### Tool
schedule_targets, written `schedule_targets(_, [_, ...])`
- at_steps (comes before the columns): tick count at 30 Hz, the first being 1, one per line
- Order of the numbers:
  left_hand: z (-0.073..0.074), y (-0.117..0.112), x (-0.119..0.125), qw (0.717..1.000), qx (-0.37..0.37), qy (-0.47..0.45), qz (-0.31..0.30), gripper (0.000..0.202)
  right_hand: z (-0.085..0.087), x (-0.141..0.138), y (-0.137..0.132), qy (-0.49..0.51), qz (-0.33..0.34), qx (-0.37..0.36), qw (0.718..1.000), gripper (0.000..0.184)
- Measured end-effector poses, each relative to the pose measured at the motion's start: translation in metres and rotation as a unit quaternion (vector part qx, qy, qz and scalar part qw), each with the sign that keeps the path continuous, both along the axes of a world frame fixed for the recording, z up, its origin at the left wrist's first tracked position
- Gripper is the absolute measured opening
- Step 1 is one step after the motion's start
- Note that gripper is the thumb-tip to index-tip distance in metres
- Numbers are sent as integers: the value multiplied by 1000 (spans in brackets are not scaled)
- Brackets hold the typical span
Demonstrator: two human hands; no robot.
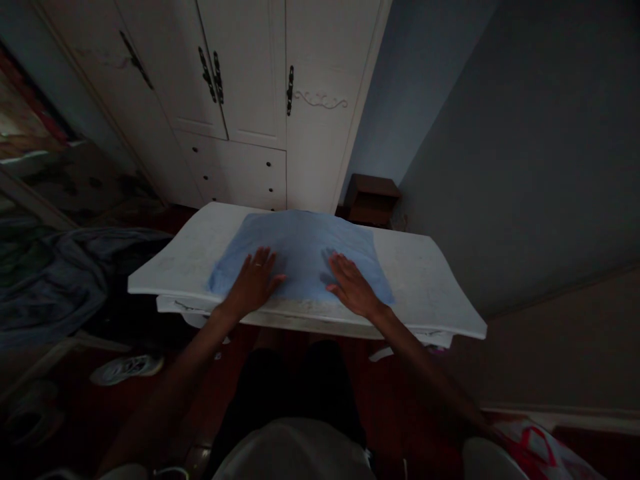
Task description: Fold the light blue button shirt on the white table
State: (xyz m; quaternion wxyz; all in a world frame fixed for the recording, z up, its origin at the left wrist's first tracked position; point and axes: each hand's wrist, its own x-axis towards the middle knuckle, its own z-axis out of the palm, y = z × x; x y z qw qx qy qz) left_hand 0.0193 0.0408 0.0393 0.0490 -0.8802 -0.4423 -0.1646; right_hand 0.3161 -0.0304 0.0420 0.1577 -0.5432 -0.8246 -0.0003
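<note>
Both bare hands, left [255,283] and right [351,283], are spread palm-down over the thin pale-blue rectangular cloth [305,247], gripping nothing; whether the palms press it is hard to tell. The cloth lies mid-top on the white curved-edge table [425,280], its long axis running left to right along the table's length. Beyond, the tall white panelled wardrobe [320,153] is closed, contents hidden; beside it, the small brown open-fronted cabinet [376,187] has a dark interior, contents unclear

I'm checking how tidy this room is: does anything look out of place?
Yes: the grey fabric at left lies crumpled in a heap, untidy against the blue cloth spread on the white table.
</note>
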Motion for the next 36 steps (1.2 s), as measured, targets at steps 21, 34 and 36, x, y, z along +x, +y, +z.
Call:
schedule_targets(21, [11,55,12,970,-199,-54,-128,63,-8,-51,47,-49,77,-123,988,76])
schedule_targets(34, [-24,126,52,994,-96,-6,-59,70,21,-67,205,-86,-149,-88,981,73])
schedule_targets(36, [-30,127,52,994,-98,-12,-55,69,5,-63,213,-92,-157,-132,974,74])
